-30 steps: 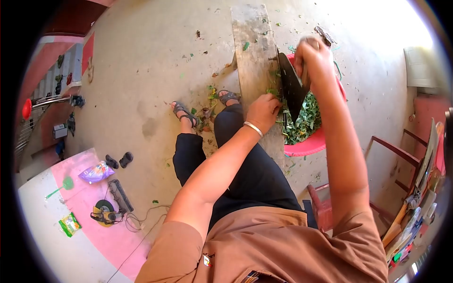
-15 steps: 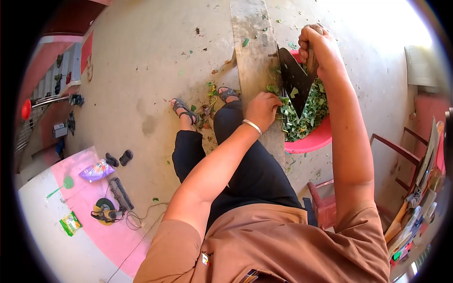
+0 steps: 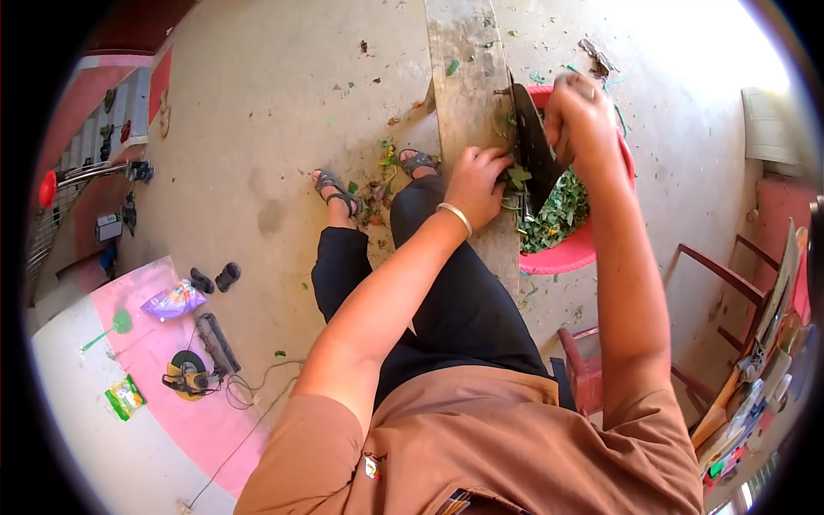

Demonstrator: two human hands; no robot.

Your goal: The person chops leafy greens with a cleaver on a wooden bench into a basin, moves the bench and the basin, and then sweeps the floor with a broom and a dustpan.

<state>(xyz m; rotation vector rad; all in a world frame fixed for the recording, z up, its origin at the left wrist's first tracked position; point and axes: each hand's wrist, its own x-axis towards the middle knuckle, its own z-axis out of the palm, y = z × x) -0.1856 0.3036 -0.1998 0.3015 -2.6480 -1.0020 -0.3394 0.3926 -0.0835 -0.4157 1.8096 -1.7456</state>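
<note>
My right hand [image 3: 577,116] grips the handle of a big dark chopping blade [image 3: 530,146] hinged on a long wooden plank [image 3: 463,77]. The blade is down near the plank's right edge. My left hand [image 3: 475,184] presses a bunch of green leaves [image 3: 518,178] against the plank, right beside the blade. Chopped leaves [image 3: 558,215] fill a pink basin [image 3: 571,255] under the blade, to the right of the plank. I sit astride the plank, with black trousers and sandalled feet [image 3: 336,193] on the concrete floor.
Leaf scraps [image 3: 378,184] lie on the floor between my feet. A red chair [image 3: 592,378] stands at my right, with a cluttered shelf [image 3: 755,386] beyond it. At lower left a pink mat [image 3: 172,403] carries an angle grinder [image 3: 189,378], a snack bag [image 3: 173,302] and small shoes [image 3: 215,279].
The blade rose with my right hand half a second ago and has now come down again beside my left hand. My left hand stayed on the leaves.
</note>
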